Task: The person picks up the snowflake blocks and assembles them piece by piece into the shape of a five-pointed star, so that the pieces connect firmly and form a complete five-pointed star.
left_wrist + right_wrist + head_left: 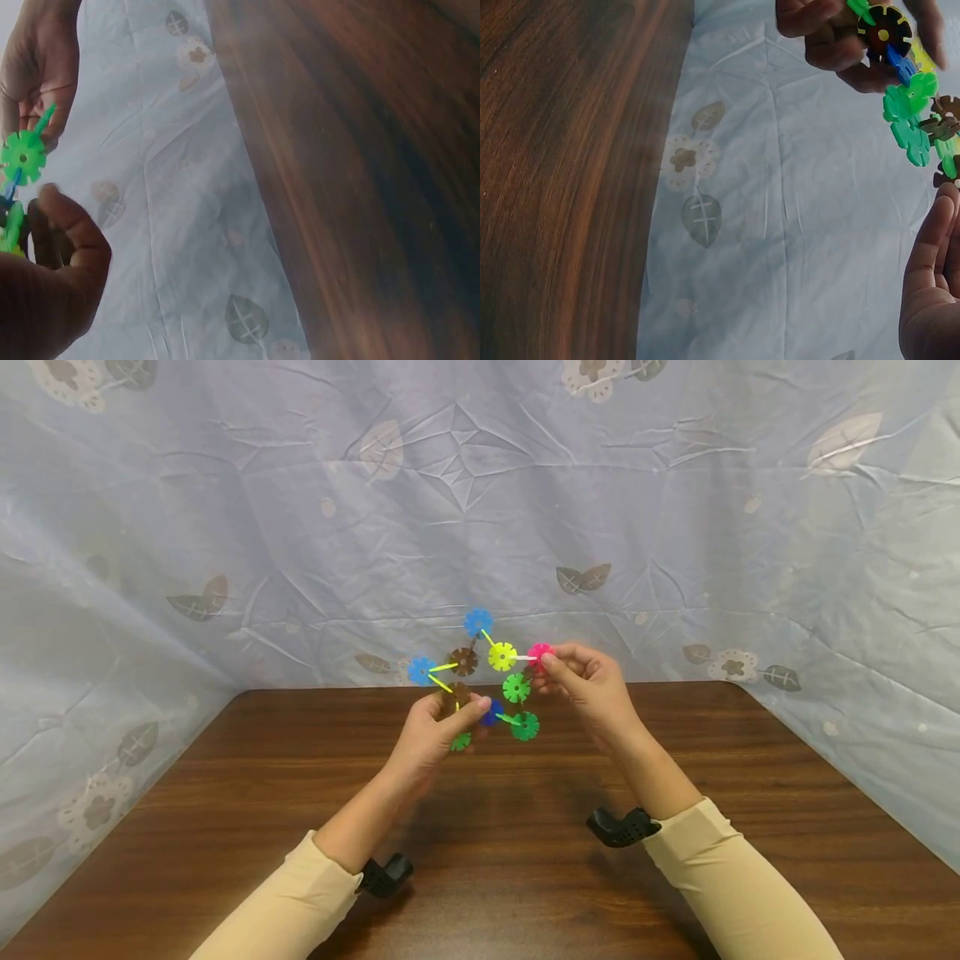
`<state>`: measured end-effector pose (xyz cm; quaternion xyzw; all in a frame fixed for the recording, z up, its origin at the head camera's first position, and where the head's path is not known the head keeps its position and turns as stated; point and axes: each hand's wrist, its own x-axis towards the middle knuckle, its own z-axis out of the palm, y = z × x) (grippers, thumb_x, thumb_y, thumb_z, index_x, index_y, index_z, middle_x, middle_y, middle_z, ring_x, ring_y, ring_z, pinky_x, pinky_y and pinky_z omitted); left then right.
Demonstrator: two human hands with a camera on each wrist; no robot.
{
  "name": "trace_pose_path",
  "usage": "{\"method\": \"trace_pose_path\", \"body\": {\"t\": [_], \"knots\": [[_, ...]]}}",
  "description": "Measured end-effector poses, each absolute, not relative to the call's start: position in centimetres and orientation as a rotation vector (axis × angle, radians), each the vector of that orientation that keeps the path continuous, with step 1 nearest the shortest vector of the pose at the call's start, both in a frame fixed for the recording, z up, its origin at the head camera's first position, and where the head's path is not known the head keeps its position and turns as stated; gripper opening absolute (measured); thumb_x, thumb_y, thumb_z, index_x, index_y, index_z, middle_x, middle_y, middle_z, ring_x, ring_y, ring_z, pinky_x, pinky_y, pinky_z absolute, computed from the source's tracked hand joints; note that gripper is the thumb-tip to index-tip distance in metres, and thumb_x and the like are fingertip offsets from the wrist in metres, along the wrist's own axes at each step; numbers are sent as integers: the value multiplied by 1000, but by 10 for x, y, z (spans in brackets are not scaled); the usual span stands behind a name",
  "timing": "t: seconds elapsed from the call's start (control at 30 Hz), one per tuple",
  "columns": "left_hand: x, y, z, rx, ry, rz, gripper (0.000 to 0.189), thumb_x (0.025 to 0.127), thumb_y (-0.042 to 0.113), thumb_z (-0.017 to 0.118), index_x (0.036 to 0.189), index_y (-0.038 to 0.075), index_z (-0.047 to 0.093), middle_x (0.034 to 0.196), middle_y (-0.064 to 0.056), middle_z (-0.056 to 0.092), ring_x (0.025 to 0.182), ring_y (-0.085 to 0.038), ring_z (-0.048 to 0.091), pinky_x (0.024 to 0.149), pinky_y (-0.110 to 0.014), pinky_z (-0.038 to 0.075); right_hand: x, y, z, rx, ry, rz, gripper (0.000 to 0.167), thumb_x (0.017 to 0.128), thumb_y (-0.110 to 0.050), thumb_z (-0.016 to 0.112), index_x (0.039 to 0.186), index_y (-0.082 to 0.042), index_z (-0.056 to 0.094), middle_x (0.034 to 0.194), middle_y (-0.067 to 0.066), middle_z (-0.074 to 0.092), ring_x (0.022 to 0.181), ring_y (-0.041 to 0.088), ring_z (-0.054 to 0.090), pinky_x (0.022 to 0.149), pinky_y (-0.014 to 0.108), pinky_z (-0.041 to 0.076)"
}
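Observation:
A linked chain of notched plastic discs is held up above the table, bent into an uneven ring. My left hand (431,739) grips its lower left part, thumb beside a dark blue disc (491,713). My right hand (596,697) pinches a pink disc (541,656) at the right end of the top. Between them are a yellow disc (502,657) and green discs (516,687). A brown disc (463,661) and light blue discs (422,671) form the left and upper parts. Fingers hide some discs. A green disc (22,157) shows between the hands in the left wrist view.
The brown wooden table (480,852) lies beneath both forearms. A pale patterned curtain (480,527) hangs behind the table and along both sides. Black wrist mounts (622,827) sit at the cuffs of the cream sleeves (720,868).

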<state>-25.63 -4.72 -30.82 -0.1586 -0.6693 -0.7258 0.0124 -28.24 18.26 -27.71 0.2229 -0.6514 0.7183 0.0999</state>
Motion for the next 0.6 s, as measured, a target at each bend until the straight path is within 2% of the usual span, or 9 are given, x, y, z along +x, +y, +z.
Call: {"method": "trace_pose_path", "body": {"t": [0.07, 0.17, 0.27, 0.43, 0.6], "knots": [[-258, -48, -308, -481, -2075, -2216, 31, 107, 32, 59, 107, 4, 71, 87, 6, 73, 85, -9, 66, 75, -26, 54, -283, 183, -277, 655, -1913, 2140, 14, 105, -6, 62, 99, -14, 71, 88, -6, 79, 78, 8, 74, 78, 25, 62], [-261, -53, -307, -402, -2006, -2183, 47, 109, 44, 46, 111, 3, 70, 99, 4, 70, 94, -10, 64, 81, -30, 52, -284, 183, -278, 655, -1892, 2159, 15, 105, -5, 61, 98, -14, 71, 87, -6, 79, 77, 8, 73, 78, 24, 62], [-265, -61, -306, -327, -1882, -2187, 41, 111, 43, 41, 109, 10, 64, 97, 5, 66, 91, -13, 62, 75, -31, 50, -285, 183, -279, 655, -1878, 2174, 17, 105, -4, 61, 97, -14, 72, 87, -5, 79, 77, 8, 73, 78, 24, 62], [-272, -73, -301, -302, -1703, -2123, 16, 109, 21, 55, 100, 13, 66, 85, 10, 64, 80, -8, 60, 66, -23, 52, -286, 182, -280, 660, -1882, 2177, 17, 105, -4, 61, 98, -14, 71, 87, -5, 79, 77, 8, 73, 78, 24, 62], [-274, -79, -298, -307, -1683, -2069, 13, 103, 10, 65, 91, 14, 69, 76, 10, 65, 69, -3, 55, 59, -19, 48, -286, 183, -281, 652, -1908, 2157, 16, 105, -3, 60, 99, -13, 70, 86, -6, 78, 78, 8, 73, 78, 25, 63]]}}
